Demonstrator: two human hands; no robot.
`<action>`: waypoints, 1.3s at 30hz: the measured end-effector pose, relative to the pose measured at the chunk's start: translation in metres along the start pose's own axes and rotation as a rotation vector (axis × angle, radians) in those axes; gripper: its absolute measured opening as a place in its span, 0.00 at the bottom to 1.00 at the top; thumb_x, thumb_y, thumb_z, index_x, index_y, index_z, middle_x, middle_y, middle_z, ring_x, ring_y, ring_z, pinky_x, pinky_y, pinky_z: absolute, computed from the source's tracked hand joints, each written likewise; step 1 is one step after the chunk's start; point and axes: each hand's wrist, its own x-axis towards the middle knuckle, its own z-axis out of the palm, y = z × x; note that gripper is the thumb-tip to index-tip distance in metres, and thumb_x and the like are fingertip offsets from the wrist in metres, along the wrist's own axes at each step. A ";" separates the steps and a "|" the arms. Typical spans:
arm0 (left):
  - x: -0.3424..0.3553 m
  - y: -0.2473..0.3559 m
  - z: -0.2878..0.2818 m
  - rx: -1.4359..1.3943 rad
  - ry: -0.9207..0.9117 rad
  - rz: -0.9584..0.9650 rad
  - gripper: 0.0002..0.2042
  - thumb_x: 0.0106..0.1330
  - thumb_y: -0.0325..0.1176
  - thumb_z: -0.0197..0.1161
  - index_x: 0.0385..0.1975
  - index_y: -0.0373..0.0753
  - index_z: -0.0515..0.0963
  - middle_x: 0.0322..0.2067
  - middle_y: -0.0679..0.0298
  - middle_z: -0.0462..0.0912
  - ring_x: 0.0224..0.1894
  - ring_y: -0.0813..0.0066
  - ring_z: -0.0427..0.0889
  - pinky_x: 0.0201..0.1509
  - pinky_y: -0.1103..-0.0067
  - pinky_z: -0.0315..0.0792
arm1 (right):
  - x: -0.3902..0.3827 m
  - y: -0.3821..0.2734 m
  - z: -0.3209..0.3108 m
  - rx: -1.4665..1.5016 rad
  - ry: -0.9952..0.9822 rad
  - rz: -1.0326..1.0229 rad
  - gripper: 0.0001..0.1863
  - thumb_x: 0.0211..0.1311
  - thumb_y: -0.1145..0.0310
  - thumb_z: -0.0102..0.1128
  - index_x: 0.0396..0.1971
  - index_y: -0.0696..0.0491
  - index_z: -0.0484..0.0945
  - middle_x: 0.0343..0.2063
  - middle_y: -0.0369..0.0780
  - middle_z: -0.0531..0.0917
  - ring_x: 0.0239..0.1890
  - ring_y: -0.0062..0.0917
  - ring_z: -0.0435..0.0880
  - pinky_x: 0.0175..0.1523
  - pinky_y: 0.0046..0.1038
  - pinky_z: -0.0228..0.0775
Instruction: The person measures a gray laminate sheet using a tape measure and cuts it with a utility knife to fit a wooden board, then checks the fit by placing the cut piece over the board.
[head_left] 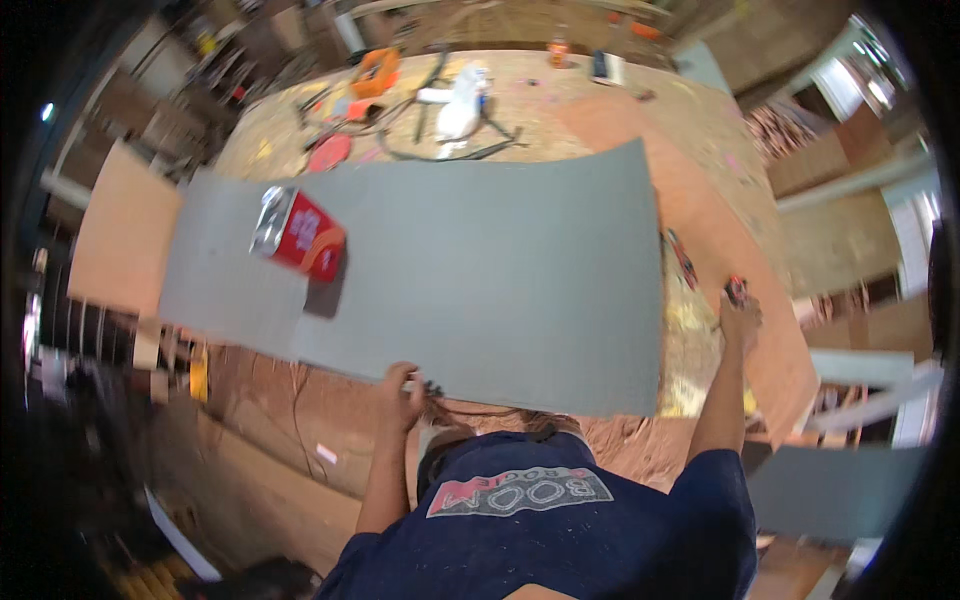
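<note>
A large grey sheet (500, 270) lies across the worktable in front of me. At its near edge is my left hand (402, 398), fingers curled, with a small dark thing (432, 388) beside the fingertips; what it grips, if anything, I cannot make out. Out to the right, over a strip of orange-brown board (770, 345), my right hand (740, 325) is closed on a compact red-and-black tape measure (736, 290). Near it, just off the sheet's right edge, lies a slim red-and-dark hand tool (682, 260). A red and silver can (305, 235) stands on the sheet's left part.
A brown board (125, 230) sticks out beyond the sheet's left end. On the far tabletop are an orange tool (375, 73), a white plastic bag (460, 105), dark cables (395, 152) and a bottle (558, 50). Wood panels (850, 240) stand at the right.
</note>
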 end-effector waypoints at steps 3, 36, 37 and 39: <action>-0.014 0.047 0.030 -0.043 -0.052 -0.101 0.09 0.66 0.29 0.68 0.43 0.34 0.84 0.41 0.51 0.87 0.42 0.54 0.88 0.47 0.66 0.81 | 0.030 0.003 0.016 -0.083 0.019 -0.019 0.51 0.55 0.29 0.66 0.69 0.52 0.69 0.64 0.51 0.76 0.65 0.52 0.75 0.67 0.52 0.71; 0.137 -0.086 -0.058 -0.587 -0.258 -0.605 0.15 0.67 0.34 0.74 0.50 0.37 0.82 0.36 0.66 0.85 0.39 0.79 0.81 0.44 0.77 0.76 | -0.235 -0.179 -0.047 0.158 -0.554 -0.694 0.17 0.48 0.65 0.73 0.32 0.58 0.76 0.25 0.43 0.79 0.30 0.30 0.79 0.39 0.34 0.73; 0.143 -0.130 -0.071 -0.377 0.052 -0.405 0.14 0.66 0.32 0.73 0.49 0.36 0.83 0.34 0.66 0.85 0.38 0.78 0.82 0.44 0.76 0.77 | -0.219 -0.168 -0.047 0.132 -0.579 -0.650 0.17 0.47 0.64 0.73 0.31 0.58 0.75 0.23 0.42 0.79 0.29 0.30 0.78 0.37 0.35 0.72; 0.157 -0.200 -0.097 -0.158 0.247 -0.626 0.12 0.65 0.26 0.71 0.48 0.35 0.84 0.36 0.59 0.88 0.40 0.68 0.86 0.46 0.72 0.78 | -0.193 -0.147 -0.044 0.101 -0.597 -0.599 0.17 0.46 0.64 0.73 0.29 0.58 0.75 0.22 0.42 0.78 0.27 0.30 0.77 0.36 0.36 0.72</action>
